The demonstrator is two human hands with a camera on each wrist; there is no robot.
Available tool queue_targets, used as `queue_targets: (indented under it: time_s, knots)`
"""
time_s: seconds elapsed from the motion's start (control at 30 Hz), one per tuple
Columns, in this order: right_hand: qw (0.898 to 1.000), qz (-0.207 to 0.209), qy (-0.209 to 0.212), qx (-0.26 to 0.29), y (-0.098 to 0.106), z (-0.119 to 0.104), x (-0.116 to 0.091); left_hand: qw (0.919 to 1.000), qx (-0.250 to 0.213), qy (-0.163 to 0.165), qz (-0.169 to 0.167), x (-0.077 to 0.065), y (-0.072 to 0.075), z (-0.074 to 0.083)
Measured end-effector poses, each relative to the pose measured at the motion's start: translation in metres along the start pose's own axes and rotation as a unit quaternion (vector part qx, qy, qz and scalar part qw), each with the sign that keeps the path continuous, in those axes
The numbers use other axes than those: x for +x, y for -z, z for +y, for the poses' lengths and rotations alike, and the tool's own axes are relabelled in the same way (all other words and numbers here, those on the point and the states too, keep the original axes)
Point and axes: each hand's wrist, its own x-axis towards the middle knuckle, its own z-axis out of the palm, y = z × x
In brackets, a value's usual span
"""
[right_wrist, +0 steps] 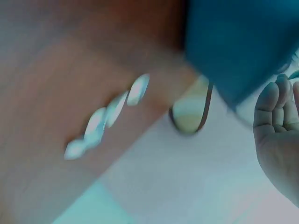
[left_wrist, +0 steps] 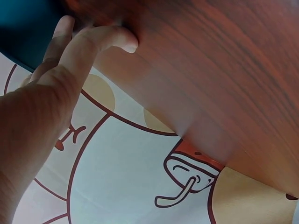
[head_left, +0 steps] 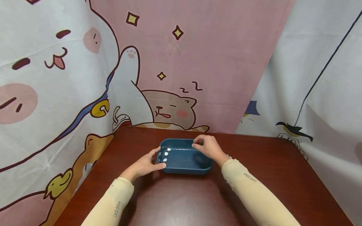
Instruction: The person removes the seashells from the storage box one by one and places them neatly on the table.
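A blue rectangular tray (head_left: 183, 171) sits on the table, with several small white pieces (head_left: 166, 153) near its left end. My left hand (head_left: 145, 164) is at that end, thumb and fingers spread at its rim. The left wrist view shows one finger of it bent over the wood and others beside the tray (left_wrist: 25, 28). Above the tray's right side is my right hand (head_left: 208, 147), its fingers curled and the thumb near the index finger; I cannot tell whether something small is between them. In the right wrist view its curled fingers (right_wrist: 275, 105) are below the tray (right_wrist: 238, 51).
The table (head_left: 195, 194) has a glossy brown wood surface. Behind it hangs a cartoon-printed curtain (head_left: 220, 62), reaching down to the table's back edge. Several blurred white shapes (right_wrist: 114, 109) lie in a slanting row over the wood in the right wrist view.
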Motion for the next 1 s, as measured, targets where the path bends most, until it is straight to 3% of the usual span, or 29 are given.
queue_targets:
  time_s: [0.2, 0.33, 0.63, 0.83, 1.0]
  knots:
    - [0.998, 0.04, -0.041, -0.034, 0.053, 0.043, -0.022, 1.0, 0.005, -0.005, -0.003, 0.0, -0.001, 0.004]
    - [0.995, 0.037, -0.065, -0.069, 0.069, 0.077, -0.038, 1.0, 0.003, -0.002, -0.002, 0.0, 0.0, 0.002]
    - [0.986, -0.008, -0.053, -0.158, 0.068, 0.123, -0.065, 1.0, 0.001, -0.001, -0.004, 0.0, 0.0, -0.001]
    - [0.984, -0.02, -0.072, -0.159, 0.069, 0.133, -0.075, 1.0, -0.003, 0.004, -0.005, 0.0, 0.0, -0.002]
    - [0.983, -0.025, -0.042, -0.179, 0.068, 0.134, -0.082, 1.0, 0.001, 0.005, -0.004, -0.001, 0.001, 0.0]
